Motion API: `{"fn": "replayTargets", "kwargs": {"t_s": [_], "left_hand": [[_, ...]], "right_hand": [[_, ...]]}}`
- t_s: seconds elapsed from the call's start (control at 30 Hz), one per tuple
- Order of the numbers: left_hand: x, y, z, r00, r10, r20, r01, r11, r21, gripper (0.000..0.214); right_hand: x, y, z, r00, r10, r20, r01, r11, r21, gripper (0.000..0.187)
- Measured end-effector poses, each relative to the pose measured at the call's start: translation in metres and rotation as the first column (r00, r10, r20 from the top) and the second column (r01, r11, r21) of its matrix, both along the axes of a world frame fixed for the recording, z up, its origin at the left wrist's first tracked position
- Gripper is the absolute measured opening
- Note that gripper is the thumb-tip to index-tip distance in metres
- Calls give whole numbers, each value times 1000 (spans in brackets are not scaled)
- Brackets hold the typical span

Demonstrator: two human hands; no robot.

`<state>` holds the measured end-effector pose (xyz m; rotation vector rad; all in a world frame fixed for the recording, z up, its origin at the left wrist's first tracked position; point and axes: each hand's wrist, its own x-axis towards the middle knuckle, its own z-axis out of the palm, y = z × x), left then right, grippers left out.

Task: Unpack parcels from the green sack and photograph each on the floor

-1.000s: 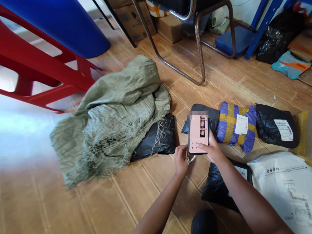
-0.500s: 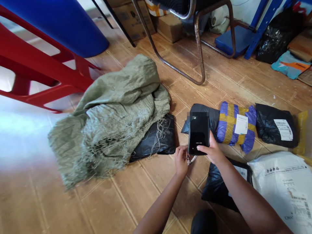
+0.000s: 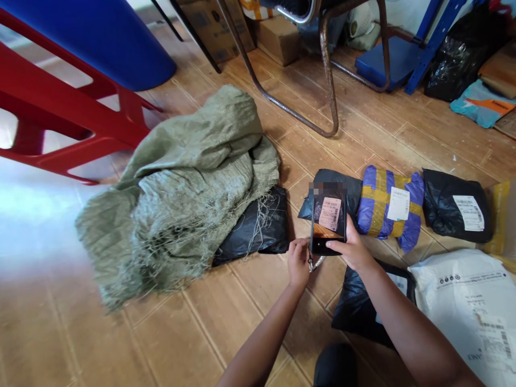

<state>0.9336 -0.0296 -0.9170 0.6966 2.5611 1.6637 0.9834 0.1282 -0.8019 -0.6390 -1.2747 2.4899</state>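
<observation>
Both hands hold a black phone (image 3: 329,220) above the tiled floor. My left hand (image 3: 299,263) pinches its lower left corner; my right hand (image 3: 353,248) wraps the right edge with the thumb on the screen. The screen displays a camera picture of a parcel label. Just beyond the phone lies a black parcel (image 3: 331,186), partly hidden by it. A purple parcel with yellow tape and a white label (image 3: 389,207) lies to its right.
A green woven sack (image 3: 185,188) lies crumpled on the left, over a black bag (image 3: 258,228). More parcels lie right: black ones (image 3: 453,212) (image 3: 363,306), a white one (image 3: 471,306). A red chair (image 3: 60,118) and metal chair legs (image 3: 328,80) stand behind.
The phone screen went from a pink app page to black, and now displays a camera picture of a label. The hands stayed almost still.
</observation>
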Motion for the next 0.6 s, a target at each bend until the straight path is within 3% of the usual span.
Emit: {"fn": "replayTargets", "kwargs": {"t_s": [0.23,0.33,0.47,0.6], "left_hand": [[1,0,1,999,4,-40,-3,1000,5,17],[1,-1,0,999,4,-45,-6,999,-39,17],[-4,-7,4,989,10,-148,-34,987,-160,18],[-27,-21,10,972,19,-235,-100,936,-337,26]], "right_hand": [[1,3,3,1000,26,-7,-26,1000,10,78],[3,6,12,996,89,2,-89,995,-51,77],[12,10,27,983,182,0,-179,968,-176,82],[25,13,35,971,237,18,-233,963,-135,88]]}}
